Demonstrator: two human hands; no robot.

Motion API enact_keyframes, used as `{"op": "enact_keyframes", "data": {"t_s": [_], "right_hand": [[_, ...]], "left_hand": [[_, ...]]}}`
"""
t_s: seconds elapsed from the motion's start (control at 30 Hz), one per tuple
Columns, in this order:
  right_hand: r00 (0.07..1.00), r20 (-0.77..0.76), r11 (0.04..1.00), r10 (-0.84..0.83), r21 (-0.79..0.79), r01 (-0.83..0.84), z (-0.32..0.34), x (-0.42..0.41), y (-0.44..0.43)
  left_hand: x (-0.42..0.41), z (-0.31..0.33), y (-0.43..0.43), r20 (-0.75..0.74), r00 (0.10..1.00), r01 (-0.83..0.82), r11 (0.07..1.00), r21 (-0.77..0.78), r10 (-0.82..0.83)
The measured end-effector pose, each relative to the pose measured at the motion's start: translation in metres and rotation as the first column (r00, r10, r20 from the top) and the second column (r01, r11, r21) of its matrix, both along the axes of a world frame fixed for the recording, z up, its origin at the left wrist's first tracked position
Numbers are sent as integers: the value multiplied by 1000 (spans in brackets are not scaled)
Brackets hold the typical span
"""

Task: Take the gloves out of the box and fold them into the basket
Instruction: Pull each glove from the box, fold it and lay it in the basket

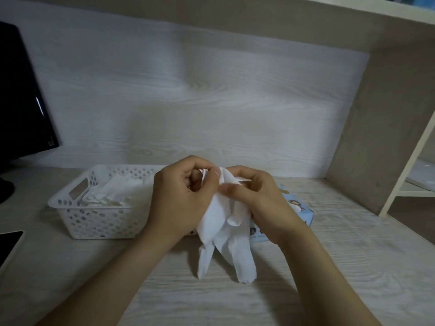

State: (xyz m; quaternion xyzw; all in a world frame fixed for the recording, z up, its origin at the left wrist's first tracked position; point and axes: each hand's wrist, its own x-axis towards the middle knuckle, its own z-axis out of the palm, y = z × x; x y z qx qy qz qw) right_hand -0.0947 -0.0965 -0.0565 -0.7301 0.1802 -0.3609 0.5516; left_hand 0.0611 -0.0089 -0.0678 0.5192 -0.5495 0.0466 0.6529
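a: wooden desk (329, 267) under both hands. where is the glove?

b: white glove (223, 231) hangs between them; left hand (181, 198) and right hand (261, 203) both pinch its top with curled fingers.

a: and the basket?

b: basket (94, 222) is left of the left hand, box (303, 212) behind the right hand.

A single head-worn camera looks forward and down over the desk (341, 267) to the back panel (211, 102). It is near: the left hand (181, 198) and right hand (263, 208) sit mid-frame, just below centre.
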Motion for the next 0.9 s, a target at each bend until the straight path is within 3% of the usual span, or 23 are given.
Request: {"op": "enact_keyframes", "data": {"t_s": [0.13,0.33,0.43,0.57,0.77,0.9], "right_hand": [[998,6,998,-55,-17,55,-1,2,2],[998,41,975,-48,220,38,3,2,8],[996,72,991,-57,126,48,5,2,11],[987,158,999,-31,41,25,2,-2,8],[996,89,999,-12,54,8,0,2,6],[985,104,988,-134,86,126,1,15,9]], "left_hand": [[7,3,3,110,986,-120,993,-16,121],[15,6,6,26,998,-52,999,11,52],[18,12,9,-28,999,26,999,20,-25],[22,22,15,-227,961,167,986,12,-160],[38,26,19,-308,935,189,982,11,-177],[50,32,25,-386,878,330,942,61,-283]]}}
